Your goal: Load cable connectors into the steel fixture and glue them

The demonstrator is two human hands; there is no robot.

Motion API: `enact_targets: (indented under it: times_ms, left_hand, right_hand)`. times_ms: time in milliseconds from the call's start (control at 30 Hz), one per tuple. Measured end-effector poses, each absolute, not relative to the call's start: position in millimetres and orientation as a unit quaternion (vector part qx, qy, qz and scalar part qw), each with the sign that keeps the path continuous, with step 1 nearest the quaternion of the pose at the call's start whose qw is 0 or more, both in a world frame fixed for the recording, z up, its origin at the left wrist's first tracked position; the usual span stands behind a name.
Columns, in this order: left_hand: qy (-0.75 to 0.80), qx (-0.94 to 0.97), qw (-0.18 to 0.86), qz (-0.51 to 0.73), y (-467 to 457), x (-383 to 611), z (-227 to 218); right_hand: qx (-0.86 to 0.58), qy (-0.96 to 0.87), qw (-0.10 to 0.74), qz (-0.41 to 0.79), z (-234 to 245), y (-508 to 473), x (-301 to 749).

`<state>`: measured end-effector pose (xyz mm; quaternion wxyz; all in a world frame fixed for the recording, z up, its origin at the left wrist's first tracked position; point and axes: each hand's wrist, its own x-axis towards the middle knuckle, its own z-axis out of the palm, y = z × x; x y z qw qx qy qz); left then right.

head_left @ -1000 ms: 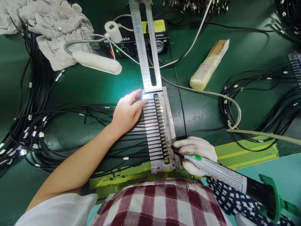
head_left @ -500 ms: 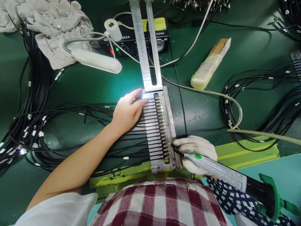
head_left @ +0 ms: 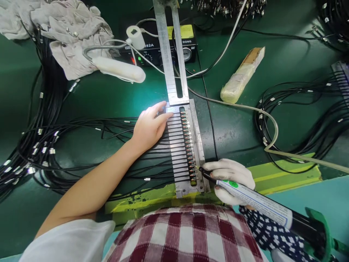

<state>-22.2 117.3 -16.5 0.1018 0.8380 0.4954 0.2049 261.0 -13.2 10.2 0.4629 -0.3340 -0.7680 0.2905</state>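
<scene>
A slotted metal fixture (head_left: 176, 153) lies in the middle, holding a row of thin black cables (head_left: 155, 153) with small bare-ended connectors (head_left: 188, 142) along its right side. My bare left hand (head_left: 151, 127) rests at its upper left end, thumb and index finger stretched apart on the metal, with the cables running beneath. At the fixture's lower right, my white-gloved right hand (head_left: 231, 178) is closed around a labelled dispensing syringe (head_left: 256, 200) with a black tip and green back end. That tip points at the lower connectors; whether it touches them I cannot tell.
A slotted metal arm (head_left: 165, 54) extends beyond the fixture over a black control box (head_left: 149, 54). A white lamp-like wand (head_left: 120, 69) hangs left, near crumpled cloth gloves (head_left: 73, 32). A wrapped block (head_left: 242, 76) lies right; cable bundles (head_left: 46, 153) flank both sides.
The whole view has shifted slightly. The syringe and right hand have moved a little relative to the fixture, staying by its lower connectors. My left hand keeps its place on the metal.
</scene>
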Motion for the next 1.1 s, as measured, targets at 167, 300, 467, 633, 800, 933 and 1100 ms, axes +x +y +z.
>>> enact_targets:
  times_ms: [167, 300, 467, 633, 800, 933, 1100]
  left_hand:
    - [0.490, 0.839, 0.102, 0.212, 117.7, -23.0, -17.6]
    - [0.489, 0.840, 0.094, 0.216, 117.9, -22.6, -17.5]
    - [0.490, 0.840, 0.101, 0.211, 118.1, -22.6, -17.5]
    - [0.490, 0.840, 0.102, 0.208, 118.4, -23.2, -17.3]
    - [0.490, 0.839, 0.109, 0.208, 118.3, -23.1, -17.0]
    - [0.488, 0.843, 0.099, 0.204, 118.5, -23.1, -16.9]
    - [0.489, 0.843, 0.097, 0.201, 119.1, -23.5, -17.0]
  right_hand:
    - [-0.338, -0.780, 0.441, 0.288, 9.4, -19.6, 259.7]
    - [-0.341, -0.776, 0.441, 0.295, 7.9, -18.4, 259.1]
    - [-0.341, -0.773, 0.444, 0.298, 9.9, -15.7, 258.0]
    - [-0.340, -0.771, 0.450, 0.296, 11.7, -14.2, 257.1]
    - [-0.344, -0.767, 0.452, 0.299, 11.1, -15.5, 257.1]
    - [-0.340, -0.767, 0.451, 0.305, 10.4, -16.8, 257.5]
    - [-0.334, -0.768, 0.455, 0.303, 10.9, -16.7, 258.0]
